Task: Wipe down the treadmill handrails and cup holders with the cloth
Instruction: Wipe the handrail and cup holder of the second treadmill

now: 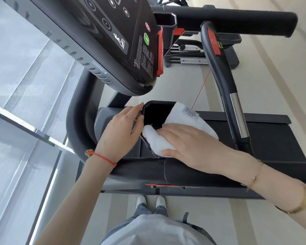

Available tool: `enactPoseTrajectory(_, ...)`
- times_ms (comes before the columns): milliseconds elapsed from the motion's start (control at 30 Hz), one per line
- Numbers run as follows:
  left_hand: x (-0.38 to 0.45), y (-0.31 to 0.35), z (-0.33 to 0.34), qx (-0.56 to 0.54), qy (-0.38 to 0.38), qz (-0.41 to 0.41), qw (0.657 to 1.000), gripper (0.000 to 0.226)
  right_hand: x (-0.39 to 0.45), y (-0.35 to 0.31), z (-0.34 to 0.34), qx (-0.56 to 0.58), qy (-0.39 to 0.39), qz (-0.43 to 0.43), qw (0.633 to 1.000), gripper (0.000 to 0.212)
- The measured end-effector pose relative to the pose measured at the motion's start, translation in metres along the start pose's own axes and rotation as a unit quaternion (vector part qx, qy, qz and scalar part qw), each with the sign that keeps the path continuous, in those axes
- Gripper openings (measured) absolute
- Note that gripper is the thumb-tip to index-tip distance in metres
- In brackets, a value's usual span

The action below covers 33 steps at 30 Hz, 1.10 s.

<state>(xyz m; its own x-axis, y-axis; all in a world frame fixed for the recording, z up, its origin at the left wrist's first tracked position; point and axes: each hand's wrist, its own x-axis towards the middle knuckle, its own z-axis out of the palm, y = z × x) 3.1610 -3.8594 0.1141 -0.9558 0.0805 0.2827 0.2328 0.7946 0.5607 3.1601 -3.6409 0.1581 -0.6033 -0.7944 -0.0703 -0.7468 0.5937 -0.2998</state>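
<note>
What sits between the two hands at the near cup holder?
In the head view, a bunched end of the white cloth and the cup holder's near rim lie between the left hand and the right hand.

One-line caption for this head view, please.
Right hand presses a white cloth over the cup holder rim; left hand steadies it.

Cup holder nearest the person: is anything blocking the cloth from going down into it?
Nothing visible does. The white cloth, under the flat right hand, already drapes over the cup holder rim, and the dark cavity looks empty. The left hand rests at its outer edge, not over the opening.
</note>
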Motion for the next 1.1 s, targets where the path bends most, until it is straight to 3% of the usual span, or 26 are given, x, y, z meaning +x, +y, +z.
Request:
enactPoseTrajectory(100, 0.001, -0.002, 0.000, -0.016, 0.003, -0.001, 1.000, 0.041, 0.022, -0.012, 0.003, -0.072, -0.014, 0.044, 0.996, 0.037)
enactPoseTrajectory(200, 0.000, -0.002, 0.000, -0.020, 0.007, 0.002, 1.000, 0.040, 0.005, -0.006, -0.003, -0.050, -0.014, 0.028, 0.998, 0.037)
enactPoseTrajectory(333, 0.000, 0.001, -0.002, -0.018, 0.008, 0.000, 1.000, 0.041, -0.003, -0.003, -0.010, -0.111, -0.053, 0.029, 0.992, 0.050)
enactPoseTrajectory(433, 0.000, 0.002, -0.003, -0.019, 0.001, -0.001, 1.000, 0.041, 0.023, -0.012, -0.007, -0.048, -0.049, 0.045, 0.997, 0.032)
enactPoseTrajectory(567, 0.001, 0.004, -0.003, -0.019, -0.008, 0.001, 1.000, 0.041, 0.027, -0.010, -0.005, -0.010, -0.042, 0.046, 0.998, 0.036)
enactPoseTrajectory(767, 0.000, 0.004, -0.005, -0.016, -0.010, 0.000, 1.000, 0.042, -0.004, 0.003, -0.007, -0.006, 0.055, -0.015, 0.998, 0.044)
enactPoseTrajectory(900, 0.000, 0.005, -0.004, -0.014, -0.010, -0.003, 1.000, 0.042, -0.018, 0.011, -0.001, 0.000, 0.283, 0.004, 0.959, 0.037)
enactPoseTrajectory(1000, 0.000, 0.005, -0.004, -0.014, -0.010, -0.003, 1.000, 0.041, -0.009, 0.022, -0.011, -0.029, 0.392, 0.032, 0.919, 0.040)
enactPoseTrajectory(1067, 0.000, 0.005, -0.005, -0.012, -0.010, 0.000, 1.000, 0.042, 0.006, 0.030, -0.018, -0.033, 0.377, 0.054, 0.924, 0.043)
enactPoseTrajectory(1100, -0.001, 0.005, -0.005, -0.011, -0.009, 0.001, 1.000, 0.042, 0.015, 0.035, -0.019, -0.010, 0.325, 0.076, 0.943, 0.046)
